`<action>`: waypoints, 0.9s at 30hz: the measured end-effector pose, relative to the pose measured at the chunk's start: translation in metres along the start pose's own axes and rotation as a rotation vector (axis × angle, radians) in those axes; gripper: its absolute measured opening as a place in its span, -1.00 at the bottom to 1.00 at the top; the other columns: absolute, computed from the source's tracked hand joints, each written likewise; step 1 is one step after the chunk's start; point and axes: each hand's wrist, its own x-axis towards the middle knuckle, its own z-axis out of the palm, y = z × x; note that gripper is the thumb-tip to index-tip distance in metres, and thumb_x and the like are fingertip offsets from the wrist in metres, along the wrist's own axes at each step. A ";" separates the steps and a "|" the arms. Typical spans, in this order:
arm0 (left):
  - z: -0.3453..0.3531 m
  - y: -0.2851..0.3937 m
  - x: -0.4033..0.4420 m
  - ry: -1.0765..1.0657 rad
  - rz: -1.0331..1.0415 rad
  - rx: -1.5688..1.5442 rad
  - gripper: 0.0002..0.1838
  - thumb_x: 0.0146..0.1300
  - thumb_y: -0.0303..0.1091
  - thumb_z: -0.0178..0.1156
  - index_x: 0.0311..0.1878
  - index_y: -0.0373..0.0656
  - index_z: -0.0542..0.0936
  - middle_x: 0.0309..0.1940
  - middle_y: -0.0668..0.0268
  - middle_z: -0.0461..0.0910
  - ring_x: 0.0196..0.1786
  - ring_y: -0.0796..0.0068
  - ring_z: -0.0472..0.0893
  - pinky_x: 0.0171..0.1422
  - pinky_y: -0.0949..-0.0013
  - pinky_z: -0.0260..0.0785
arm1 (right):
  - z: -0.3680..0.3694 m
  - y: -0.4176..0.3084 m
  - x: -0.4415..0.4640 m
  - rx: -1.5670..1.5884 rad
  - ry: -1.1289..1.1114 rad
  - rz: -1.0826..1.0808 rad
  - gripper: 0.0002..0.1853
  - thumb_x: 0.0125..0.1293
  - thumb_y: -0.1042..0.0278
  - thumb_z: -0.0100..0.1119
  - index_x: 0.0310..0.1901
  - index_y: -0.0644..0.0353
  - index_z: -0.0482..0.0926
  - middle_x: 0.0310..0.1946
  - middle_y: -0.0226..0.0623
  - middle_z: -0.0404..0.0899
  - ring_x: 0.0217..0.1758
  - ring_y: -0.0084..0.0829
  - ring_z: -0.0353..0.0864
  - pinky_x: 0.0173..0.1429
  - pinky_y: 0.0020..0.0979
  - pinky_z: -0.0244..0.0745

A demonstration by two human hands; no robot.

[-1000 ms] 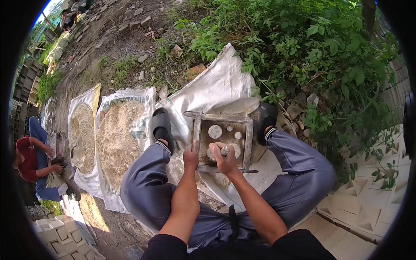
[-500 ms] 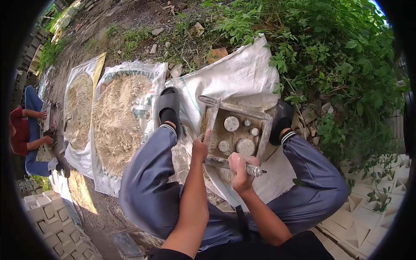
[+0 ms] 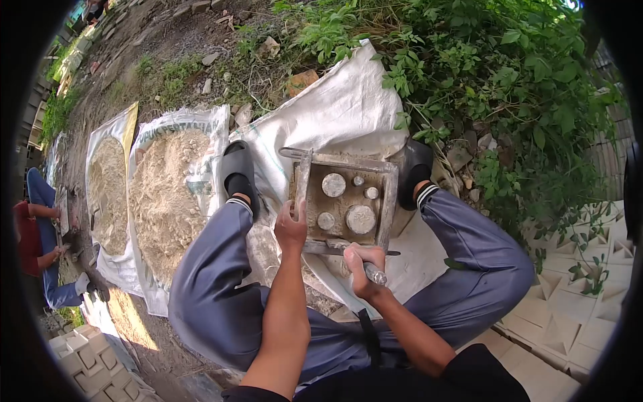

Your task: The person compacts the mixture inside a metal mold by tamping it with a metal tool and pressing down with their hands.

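Frame (image 3: 386,208) of dusty bars lies flat on a white sack (image 3: 351,107), between the person's feet and just past the hands. Closest to view are the black sleeves (image 3: 479,375) and bare forearms, with the grey-blue trousers (image 3: 462,261) below, knees wide apart. The right hand (image 3: 362,266) is at the frame's near side, its fingers curled tight about the thick round handle of a tool (image 3: 376,274); the tool's other end shows at the near bar, too small to make out its shape. The left hand (image 3: 291,228) is on the left bar, its fingers closed on it near the lower corner; how far they wrap underneath cannot be told. Inside the frame, five pale round pieces (image 3: 361,219) of differing sizes sit apart from one another in a sandy layer. A dark slipper (image 3: 238,167) is on the left foot, and another (image 3: 418,171) is beside the frame's right bar.

Farther left, a lettered sack (image 3: 222,120) bears a heap of sandy powder (image 3: 167,181), next to a yellow-edged sack (image 3: 132,120) with more. Pale blocks (image 3: 562,328) with angular relief lie to the right. Beyond the sacks, a co-worker (image 3: 30,241) in red bends forward at the left edge. Past the white sack are an orange stone (image 3: 302,82) and leafy plants (image 3: 495,74).
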 end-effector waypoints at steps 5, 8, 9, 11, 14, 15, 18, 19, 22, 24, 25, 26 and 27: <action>0.002 -0.004 -0.003 0.240 0.359 0.222 -0.52 0.31 -0.09 0.23 0.14 -0.24 0.55 0.05 0.10 0.62 0.05 0.05 0.61 0.15 0.15 0.43 | -0.023 0.031 -0.010 0.003 -0.012 -0.023 -0.65 0.27 0.54 0.01 -0.70 0.31 0.30 -0.77 -0.23 0.24 -0.71 -0.35 0.24 -0.50 -0.30 0.12; 0.003 0.004 -0.006 0.245 0.446 0.264 -0.51 0.33 -0.15 0.20 0.25 -0.15 0.49 0.19 0.11 0.54 0.16 0.09 0.56 0.20 0.16 0.40 | -0.031 -0.001 -0.001 -0.049 -0.047 0.098 -0.66 0.24 0.55 -0.01 -0.70 0.33 0.29 -0.78 -0.23 0.23 -0.71 -0.36 0.25 -0.50 -0.30 0.12; 0.003 0.007 -0.003 0.280 0.502 0.263 -0.50 0.34 -0.18 0.18 0.31 -0.11 0.46 0.26 0.11 0.48 0.21 0.10 0.53 0.22 0.15 0.38 | -0.039 -0.004 -0.008 -0.055 -0.033 0.044 -0.69 0.21 0.56 -0.02 -0.70 0.34 0.31 -0.77 -0.21 0.24 -0.72 -0.34 0.26 -0.51 -0.30 0.10; -0.001 0.011 -0.001 0.267 0.534 0.295 -0.49 0.34 -0.22 0.16 0.35 -0.06 0.43 0.31 0.11 0.44 0.23 0.09 0.52 0.23 0.15 0.38 | -0.052 0.006 -0.021 -0.009 0.014 0.019 -0.69 0.21 0.55 -0.01 -0.69 0.34 0.32 -0.77 -0.20 0.24 -0.72 -0.33 0.26 -0.52 -0.29 0.09; -0.001 0.007 -0.004 0.220 0.585 0.312 -0.47 0.36 -0.29 0.12 0.41 0.00 0.39 0.36 0.11 0.39 0.25 0.08 0.50 0.25 0.13 0.37 | -0.059 0.025 -0.021 -0.043 0.035 0.039 -0.68 0.22 0.52 0.00 -0.70 0.33 0.32 -0.77 -0.23 0.27 -0.74 -0.38 0.26 -0.55 -0.30 0.07; 0.001 0.008 -0.001 0.208 0.600 0.299 -0.46 0.37 -0.32 0.10 0.42 0.01 0.38 0.37 0.10 0.38 0.25 0.06 0.50 0.26 0.13 0.36 | -0.060 0.014 -0.010 -0.063 0.019 0.078 -0.67 0.24 0.51 0.00 -0.69 0.33 0.32 -0.78 -0.25 0.27 -0.74 -0.41 0.27 -0.56 -0.30 0.06; 0.004 0.006 0.002 0.208 0.616 0.296 -0.46 0.37 -0.36 0.09 0.43 0.02 0.37 0.37 0.10 0.37 0.26 0.05 0.49 0.28 0.12 0.36 | -0.065 -0.006 -0.010 -0.006 0.058 0.110 -0.65 0.27 0.47 0.01 -0.69 0.34 0.31 -0.79 -0.30 0.25 -0.73 -0.48 0.26 -0.55 -0.31 0.04; 0.004 0.005 0.001 0.189 0.581 0.292 -0.46 0.37 -0.35 0.09 0.43 0.03 0.36 0.36 0.09 0.38 0.24 0.05 0.49 0.29 0.12 0.36 | -0.066 -0.007 -0.015 0.073 0.104 0.111 -0.64 0.29 0.45 0.02 -0.68 0.33 0.31 -0.79 -0.32 0.23 -0.73 -0.51 0.25 -0.55 -0.32 0.03; 0.002 0.007 0.000 0.179 0.585 0.261 -0.46 0.37 -0.33 0.09 0.43 0.06 0.36 0.33 0.10 0.41 0.22 0.05 0.51 0.27 0.13 0.37 | -0.064 0.037 -0.016 0.100 0.128 0.145 -0.63 0.30 0.43 0.05 -0.68 0.32 0.32 -0.80 -0.37 0.24 -0.71 -0.56 0.23 -0.54 -0.33 0.03; 0.003 0.005 -0.002 0.217 0.612 0.276 -0.46 0.39 -0.30 0.09 0.43 0.08 0.36 0.25 0.13 0.46 0.18 0.07 0.52 0.24 0.15 0.39 | -0.061 0.017 -0.008 0.033 0.065 0.217 -0.62 0.30 0.44 0.05 -0.69 0.30 0.33 -0.80 -0.34 0.24 -0.73 -0.52 0.22 -0.53 -0.33 0.03; 0.001 0.008 -0.005 0.173 0.567 0.243 -0.46 0.39 -0.30 0.08 0.44 0.09 0.35 0.20 0.16 0.49 0.15 0.08 0.52 0.22 0.15 0.40 | -0.057 -0.005 -0.006 -0.040 0.028 0.159 -0.62 0.30 0.45 0.04 -0.70 0.30 0.34 -0.80 -0.31 0.24 -0.73 -0.49 0.22 -0.54 -0.31 0.04; 0.001 0.012 -0.002 0.138 0.518 0.209 -0.46 0.40 -0.30 0.08 0.44 0.10 0.35 0.15 0.19 0.51 0.13 0.09 0.53 0.20 0.15 0.40 | -0.053 -0.017 -0.001 -0.111 -0.016 0.096 -0.63 0.29 0.46 0.03 -0.70 0.30 0.34 -0.80 -0.28 0.24 -0.74 -0.45 0.22 -0.54 -0.30 0.04; 0.001 0.011 0.000 0.149 0.507 0.214 -0.46 0.40 -0.30 0.08 0.44 0.10 0.35 0.15 0.19 0.51 0.13 0.09 0.53 0.20 0.15 0.40 | -0.048 -0.019 -0.007 -0.074 0.002 0.020 -0.65 0.26 0.49 0.04 -0.70 0.30 0.34 -0.79 -0.23 0.23 -0.74 -0.37 0.23 -0.54 -0.29 0.06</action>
